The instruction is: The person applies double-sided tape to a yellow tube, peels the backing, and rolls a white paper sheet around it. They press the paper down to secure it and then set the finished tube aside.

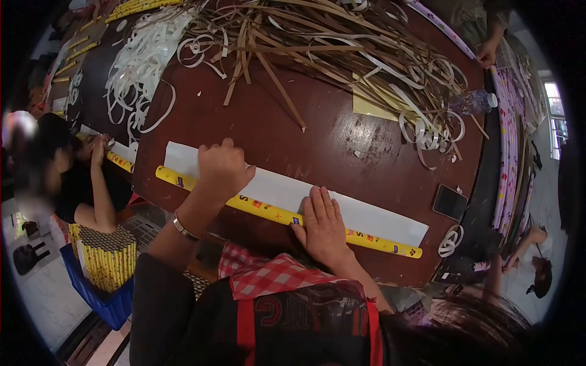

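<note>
A long yellow patterned roll [265, 210] lies across the near side of the dark red table, with a white paper strip [381, 218] showing along its far side. My left hand [224, 169] is curled into a fist over the left part of the paper and roll; what is inside it, if anything, is hidden. My right hand [323, 224] rests flat, fingers stretched over the paper and its palm side against the roll, right of the middle.
Brown strips [317, 46] and white strips [143, 55] are heaped at the back. A phone [450, 202] and a plastic bottle [473, 102] are on the right. Yellow rolls stand in a blue crate [101, 299]. A co-worker [91, 183] sits left; another person's hand [486, 53] is upper right.
</note>
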The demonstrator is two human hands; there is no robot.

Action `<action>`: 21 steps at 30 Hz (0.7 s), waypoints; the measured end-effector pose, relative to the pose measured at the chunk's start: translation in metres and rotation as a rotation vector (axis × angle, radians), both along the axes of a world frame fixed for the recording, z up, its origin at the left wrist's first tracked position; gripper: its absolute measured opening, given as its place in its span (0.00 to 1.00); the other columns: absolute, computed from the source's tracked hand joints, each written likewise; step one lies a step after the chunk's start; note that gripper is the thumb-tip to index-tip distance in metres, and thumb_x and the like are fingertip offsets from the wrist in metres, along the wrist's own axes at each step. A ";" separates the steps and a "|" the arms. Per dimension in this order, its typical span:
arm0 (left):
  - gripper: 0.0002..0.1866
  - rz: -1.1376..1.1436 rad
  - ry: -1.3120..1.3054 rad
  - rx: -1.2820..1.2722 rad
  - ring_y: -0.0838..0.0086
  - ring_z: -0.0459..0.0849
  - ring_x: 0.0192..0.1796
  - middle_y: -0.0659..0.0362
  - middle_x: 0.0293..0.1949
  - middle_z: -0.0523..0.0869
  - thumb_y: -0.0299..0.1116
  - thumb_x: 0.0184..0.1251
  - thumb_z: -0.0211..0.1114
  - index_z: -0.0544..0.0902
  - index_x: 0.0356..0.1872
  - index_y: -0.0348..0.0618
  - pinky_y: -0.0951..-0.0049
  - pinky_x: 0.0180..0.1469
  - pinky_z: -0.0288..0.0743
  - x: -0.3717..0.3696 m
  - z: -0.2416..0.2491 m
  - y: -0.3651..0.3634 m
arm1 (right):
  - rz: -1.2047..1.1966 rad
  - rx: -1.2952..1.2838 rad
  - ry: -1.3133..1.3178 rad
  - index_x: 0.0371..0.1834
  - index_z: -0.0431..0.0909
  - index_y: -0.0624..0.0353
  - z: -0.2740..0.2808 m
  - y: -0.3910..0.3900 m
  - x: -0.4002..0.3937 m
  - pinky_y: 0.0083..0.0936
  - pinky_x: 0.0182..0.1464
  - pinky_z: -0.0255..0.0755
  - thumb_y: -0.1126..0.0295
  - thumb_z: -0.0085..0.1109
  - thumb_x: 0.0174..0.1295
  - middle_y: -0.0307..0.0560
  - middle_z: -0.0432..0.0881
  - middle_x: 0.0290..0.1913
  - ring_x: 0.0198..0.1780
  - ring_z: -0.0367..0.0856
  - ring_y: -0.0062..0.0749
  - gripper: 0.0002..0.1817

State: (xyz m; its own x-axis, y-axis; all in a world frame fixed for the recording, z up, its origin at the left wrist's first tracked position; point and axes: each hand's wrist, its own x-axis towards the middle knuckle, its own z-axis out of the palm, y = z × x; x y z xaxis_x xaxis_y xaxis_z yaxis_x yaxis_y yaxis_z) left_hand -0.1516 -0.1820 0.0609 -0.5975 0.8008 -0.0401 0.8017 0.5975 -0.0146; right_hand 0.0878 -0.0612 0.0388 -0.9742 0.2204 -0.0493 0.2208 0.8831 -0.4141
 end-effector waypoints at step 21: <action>0.19 -0.245 -0.535 -0.094 0.65 0.81 0.44 0.60 0.40 0.80 0.48 0.43 0.76 0.86 0.31 0.45 0.61 0.47 0.71 -0.103 0.056 -0.084 | -0.028 0.035 -0.150 0.64 0.66 0.65 0.014 -0.001 -0.003 0.55 0.69 0.56 0.51 0.62 0.58 0.62 0.59 0.72 0.74 0.57 0.56 0.37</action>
State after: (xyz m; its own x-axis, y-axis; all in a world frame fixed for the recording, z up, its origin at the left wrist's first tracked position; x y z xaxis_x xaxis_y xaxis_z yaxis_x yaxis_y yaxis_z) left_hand -0.2546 -0.2663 0.1168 -0.2728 0.8914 -0.3619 0.8266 0.4096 0.3859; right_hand 0.0844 -0.0624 0.0526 -0.9498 0.2518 -0.1859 0.3030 0.8889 -0.3437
